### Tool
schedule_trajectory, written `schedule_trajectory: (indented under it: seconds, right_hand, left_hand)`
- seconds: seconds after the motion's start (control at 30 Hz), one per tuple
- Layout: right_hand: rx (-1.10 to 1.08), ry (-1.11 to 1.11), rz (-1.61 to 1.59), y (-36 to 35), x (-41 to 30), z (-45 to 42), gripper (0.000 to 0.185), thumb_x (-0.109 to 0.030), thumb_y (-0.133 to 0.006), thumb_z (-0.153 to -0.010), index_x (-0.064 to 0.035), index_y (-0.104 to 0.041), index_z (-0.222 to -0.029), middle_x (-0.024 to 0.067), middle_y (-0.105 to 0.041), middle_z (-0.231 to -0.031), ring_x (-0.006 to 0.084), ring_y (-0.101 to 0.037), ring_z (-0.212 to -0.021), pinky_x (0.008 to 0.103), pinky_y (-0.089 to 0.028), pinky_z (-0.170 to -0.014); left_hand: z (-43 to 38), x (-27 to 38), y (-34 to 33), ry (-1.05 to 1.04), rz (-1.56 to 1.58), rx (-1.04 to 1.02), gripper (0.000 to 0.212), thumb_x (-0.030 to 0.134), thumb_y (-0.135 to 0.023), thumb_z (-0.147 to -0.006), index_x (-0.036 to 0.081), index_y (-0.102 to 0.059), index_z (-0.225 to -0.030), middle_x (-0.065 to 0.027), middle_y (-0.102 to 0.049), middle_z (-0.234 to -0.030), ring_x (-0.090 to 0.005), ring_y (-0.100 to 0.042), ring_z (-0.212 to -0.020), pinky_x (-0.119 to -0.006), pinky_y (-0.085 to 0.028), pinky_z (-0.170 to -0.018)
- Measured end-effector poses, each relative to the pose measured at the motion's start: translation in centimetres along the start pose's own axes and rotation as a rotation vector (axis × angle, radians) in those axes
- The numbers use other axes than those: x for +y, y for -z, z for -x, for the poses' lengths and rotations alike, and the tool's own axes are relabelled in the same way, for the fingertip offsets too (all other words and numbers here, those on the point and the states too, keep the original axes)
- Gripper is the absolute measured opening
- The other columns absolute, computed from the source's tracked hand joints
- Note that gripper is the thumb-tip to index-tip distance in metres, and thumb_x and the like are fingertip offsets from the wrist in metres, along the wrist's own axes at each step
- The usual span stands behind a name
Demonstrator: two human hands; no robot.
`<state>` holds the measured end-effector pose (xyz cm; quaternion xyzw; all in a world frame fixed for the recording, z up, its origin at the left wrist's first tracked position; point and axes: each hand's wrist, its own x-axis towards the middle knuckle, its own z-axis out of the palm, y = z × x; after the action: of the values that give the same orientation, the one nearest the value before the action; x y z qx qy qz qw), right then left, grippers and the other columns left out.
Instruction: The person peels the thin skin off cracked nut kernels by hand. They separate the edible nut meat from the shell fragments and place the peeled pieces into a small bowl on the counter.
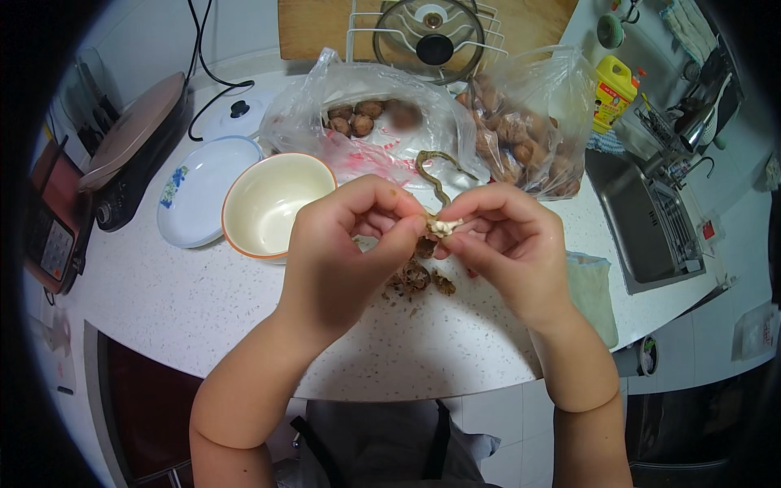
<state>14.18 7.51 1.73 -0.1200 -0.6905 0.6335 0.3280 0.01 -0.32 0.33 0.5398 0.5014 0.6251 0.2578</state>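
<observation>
Between the fingertips of both hands is a pale piece of walnut kernel. My left hand pinches its left end between thumb and forefinger. On the other side, my right hand grips it the same way. Below them, broken walnut shells and crumbs lie on the speckled white counter. A metal nutcracker rests just beyond the fingers, partly hidden by them. To the left of my left hand stands a cream bowl with an orange rim; its visible inside holds nothing.
Behind the hands, an open plastic bag holds several whole walnuts; a fuller walnut bag stands right of it. A white plate lies left of the bowl, near an electric griddle. A green cloth and a sink are rightward.
</observation>
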Motion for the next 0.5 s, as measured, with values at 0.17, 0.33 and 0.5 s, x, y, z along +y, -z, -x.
schedule_trajectory:
  seconds: [0.17,0.33,0.5]
  right_hand:
    - [0.019,0.008,0.033,0.04,-0.02,0.01,0.018,0.008,-0.051,-0.072,0.0038,-0.050,-0.089,0.0075,-0.053,-0.083,0.0104,-0.054,-0.072,0.0204,-0.043,-0.065]
    - [0.021,0.086,0.140,0.10,0.13,0.02,0.017,0.007,-0.051,-0.072,0.0034,-0.051,-0.088,0.0069,-0.054,-0.082,0.0101,-0.054,-0.073,0.0207,-0.043,-0.066]
    - [0.035,0.143,0.203,0.13,0.25,0.02,0.016,0.007,-0.051,-0.072,0.0028,-0.052,-0.087,0.0064,-0.054,-0.082,0.0104,-0.054,-0.074,0.0213,-0.044,-0.067]
  left_hand:
    - [-0.11,0.35,0.01,0.089,0.106,-0.031,0.002,0.000,-0.051,-0.074,0.000,-0.050,-0.076,-0.0033,-0.053,-0.075,-0.0081,-0.050,-0.069,-0.019,-0.040,-0.061]
    - [-0.16,0.36,0.23,0.195,0.233,-0.069,0.003,0.004,-0.051,-0.075,0.001,-0.051,-0.077,-0.0029,-0.053,-0.074,-0.0073,-0.050,-0.068,-0.018,-0.040,-0.061]
    - [-0.26,0.52,0.24,0.218,0.307,-0.094,0.005,0.006,-0.051,-0.075,0.002,-0.050,-0.077,-0.0033,-0.053,-0.075,-0.0064,-0.049,-0.067,-0.018,-0.039,-0.061]
